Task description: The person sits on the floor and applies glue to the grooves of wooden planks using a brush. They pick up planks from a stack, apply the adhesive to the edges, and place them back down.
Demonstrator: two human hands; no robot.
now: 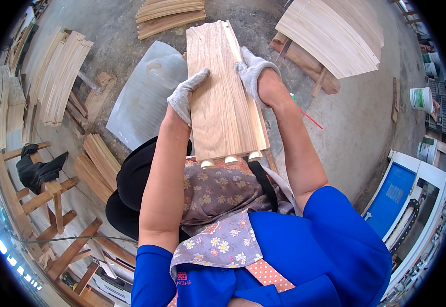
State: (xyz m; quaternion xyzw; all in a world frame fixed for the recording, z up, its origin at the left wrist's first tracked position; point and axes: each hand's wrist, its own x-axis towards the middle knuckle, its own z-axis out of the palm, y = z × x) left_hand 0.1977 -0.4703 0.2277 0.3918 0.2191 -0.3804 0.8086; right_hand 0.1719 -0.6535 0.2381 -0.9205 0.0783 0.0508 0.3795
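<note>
A stack of light wooden boards [218, 97] is held up in front of me above my lap. Its top board shows clear grain, and rounded ends of lower pieces poke out at the near edge. My left hand [186, 97], in a grey-white work glove, grips the left side with its thumb on top. On the right side, my gloved right hand [256, 71] presses against the far half of the stack; its fingers go partly out of sight around the edge. Beneath and left of the boards lies a translucent plastic sheet [143, 92] on the floor.
Stacked boards stand at the far right [335, 33], on wooden bearers, and at the left [62, 77]. Another pile [169, 18] lies ahead. A wooden frame [54, 204] with black cloth [41, 169] is at lower left. White buckets [420, 100] and a blue-and-white machine [394, 197] stand right.
</note>
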